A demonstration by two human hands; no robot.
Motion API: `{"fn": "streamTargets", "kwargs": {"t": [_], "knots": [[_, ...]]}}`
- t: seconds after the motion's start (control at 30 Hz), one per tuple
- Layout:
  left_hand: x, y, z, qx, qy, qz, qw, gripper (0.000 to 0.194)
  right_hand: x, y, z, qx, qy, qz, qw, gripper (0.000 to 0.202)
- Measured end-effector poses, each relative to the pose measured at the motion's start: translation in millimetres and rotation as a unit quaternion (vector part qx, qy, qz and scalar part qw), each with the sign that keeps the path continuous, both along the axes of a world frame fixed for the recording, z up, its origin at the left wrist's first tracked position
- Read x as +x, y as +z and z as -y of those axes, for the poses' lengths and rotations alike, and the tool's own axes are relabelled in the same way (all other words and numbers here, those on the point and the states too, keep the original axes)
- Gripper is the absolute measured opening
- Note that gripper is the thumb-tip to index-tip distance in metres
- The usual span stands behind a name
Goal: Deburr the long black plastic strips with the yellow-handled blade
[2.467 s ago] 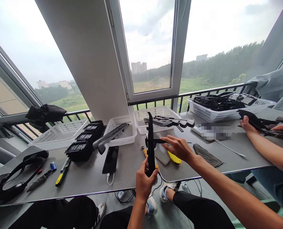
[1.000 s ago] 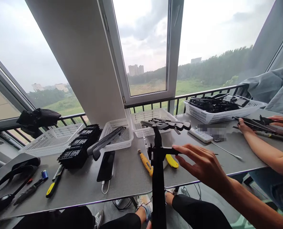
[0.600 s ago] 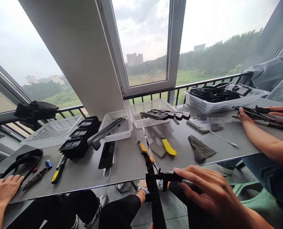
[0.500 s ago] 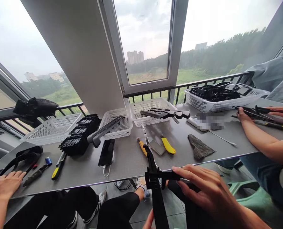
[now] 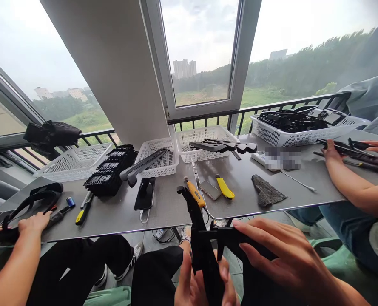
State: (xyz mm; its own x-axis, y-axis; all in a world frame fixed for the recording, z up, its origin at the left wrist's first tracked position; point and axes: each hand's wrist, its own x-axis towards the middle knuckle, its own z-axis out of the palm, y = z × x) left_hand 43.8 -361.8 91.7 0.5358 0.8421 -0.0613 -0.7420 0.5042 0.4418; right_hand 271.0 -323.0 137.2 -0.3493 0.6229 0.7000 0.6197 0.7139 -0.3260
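In the head view, the black part (image 5: 203, 255) tilts in the air, nearer the wearer than the orange tool (image 5: 195, 194), its tip appearing just left of that tool. The left hand (image 5: 190, 293) closes around the stem, thumb and fingers on opposite sides; the right hand (image 5: 281, 250) has a narrow pinch on the side arm (image 5: 228, 238). Good handling would probably mean a firm stem and light, level pressure on the arm, without twisting. Right of the orange tool lies a yellow-handled tool (image 5: 224, 187); left, a phone (image 5: 145, 193)
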Motion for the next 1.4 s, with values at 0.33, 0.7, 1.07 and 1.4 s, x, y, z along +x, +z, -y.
{"fn": "streamTargets", "kwargs": {"t": [0.33, 0.7, 1.07, 1.4], "knots": [[18.3, 20.6, -3.4, -0.059, -0.115, 0.030, 0.991, 0.071, 27.2, 21.2, -6.0, 0.035, -0.048, 0.037, 0.998, 0.031], [20.9, 6.7, -2.0, -0.086, -0.155, 0.051, 0.983, 0.067, 41.8, 26.0, -3.9, 0.049, -0.005, 0.082, 0.995, 0.028], [17.7, 10.6, -0.8, -0.101, -0.148, 0.037, 0.983, 0.065, 36.3, 23.7, -1.2, 0.045, -0.012, 0.078, 0.996, 0.023], [19.1, 10.3, 2.0, -0.108, -0.146, 0.042, 0.982, 0.064, 31.4, 22.7, 1.1, 0.057, -0.033, 0.090, 0.994, 0.021]]}}
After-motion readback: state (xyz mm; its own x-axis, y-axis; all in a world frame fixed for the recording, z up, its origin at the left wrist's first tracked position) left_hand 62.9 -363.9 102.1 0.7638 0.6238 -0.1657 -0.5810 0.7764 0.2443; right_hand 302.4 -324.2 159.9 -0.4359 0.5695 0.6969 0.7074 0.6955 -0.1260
